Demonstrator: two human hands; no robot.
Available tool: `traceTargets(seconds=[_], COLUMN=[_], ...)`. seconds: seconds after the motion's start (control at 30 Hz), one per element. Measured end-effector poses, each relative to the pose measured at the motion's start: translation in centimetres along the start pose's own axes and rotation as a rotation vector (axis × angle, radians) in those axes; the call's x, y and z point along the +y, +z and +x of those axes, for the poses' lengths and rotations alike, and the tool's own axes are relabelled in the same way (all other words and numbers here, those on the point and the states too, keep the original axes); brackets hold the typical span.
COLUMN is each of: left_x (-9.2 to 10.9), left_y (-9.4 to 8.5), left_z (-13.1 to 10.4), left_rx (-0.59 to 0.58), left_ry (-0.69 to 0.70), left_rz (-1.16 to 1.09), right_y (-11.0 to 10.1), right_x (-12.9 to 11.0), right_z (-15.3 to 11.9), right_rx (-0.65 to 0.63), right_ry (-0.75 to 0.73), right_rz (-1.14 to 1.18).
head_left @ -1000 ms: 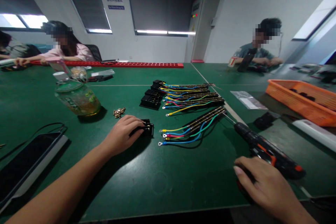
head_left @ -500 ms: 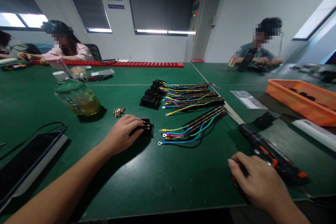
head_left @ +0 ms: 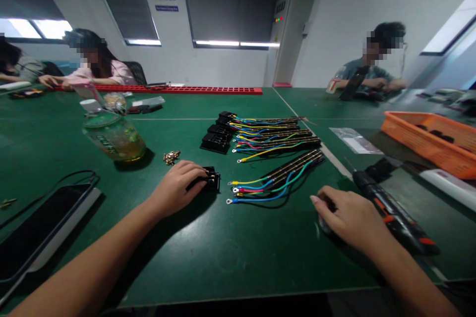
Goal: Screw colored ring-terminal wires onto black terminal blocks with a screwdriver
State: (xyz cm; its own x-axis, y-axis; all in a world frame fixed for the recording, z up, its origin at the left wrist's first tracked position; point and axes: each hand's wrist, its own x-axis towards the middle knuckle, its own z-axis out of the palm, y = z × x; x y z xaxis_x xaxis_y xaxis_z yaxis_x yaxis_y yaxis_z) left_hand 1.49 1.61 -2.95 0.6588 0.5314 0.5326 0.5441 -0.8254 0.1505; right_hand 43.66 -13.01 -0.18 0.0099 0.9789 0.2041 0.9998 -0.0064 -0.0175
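Right hand now left of screwdriver; connector under left grip.

The left hand covers most of the black connector block. The tablet, left of that block, is cut off by the frame's edge.

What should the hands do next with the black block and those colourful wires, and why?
Probably the right hand should reach left and pick up one ring end from the loose wire bundle. The left hand already pins the black block on the green table, the wire ends lie just beside it, and the electric screwdriver lies by the right hand, not gripped.
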Motion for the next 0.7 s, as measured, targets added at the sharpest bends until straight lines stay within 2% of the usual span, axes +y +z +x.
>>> traceTargets(seconds=[0.1,0.23,0.4,0.57,0.7], left_x=[0.1,0.1,0.2,0.2,0.2], left_y=[0.0,0.0,-0.1,-0.1,0.0], left_z=[0.1,0.1,0.1,0.2,0.3], left_rx=[0.0,0.002,0.018,0.024,0.023], left_ry=[-0.015,-0.012,0.002,0.008,-0.005], left_rz=[-0.009,-0.009,-0.008,-0.032,-0.05], right_y=[-1.1,-3.0,-4.7,-4.1,-3.0], right_x=[-0.5,-2.5,-6.2,-8.6,-9.4], right_z=[1.9,4.9,8.2,11.5,13.4], right_rx=[-0.022,-0.087,-0.307,-0.534,-0.628], right_ry=[-0.101,-0.344,-0.48,-0.573,-0.617], right_rz=[0.008,0.054,0.073,0.137,0.136])
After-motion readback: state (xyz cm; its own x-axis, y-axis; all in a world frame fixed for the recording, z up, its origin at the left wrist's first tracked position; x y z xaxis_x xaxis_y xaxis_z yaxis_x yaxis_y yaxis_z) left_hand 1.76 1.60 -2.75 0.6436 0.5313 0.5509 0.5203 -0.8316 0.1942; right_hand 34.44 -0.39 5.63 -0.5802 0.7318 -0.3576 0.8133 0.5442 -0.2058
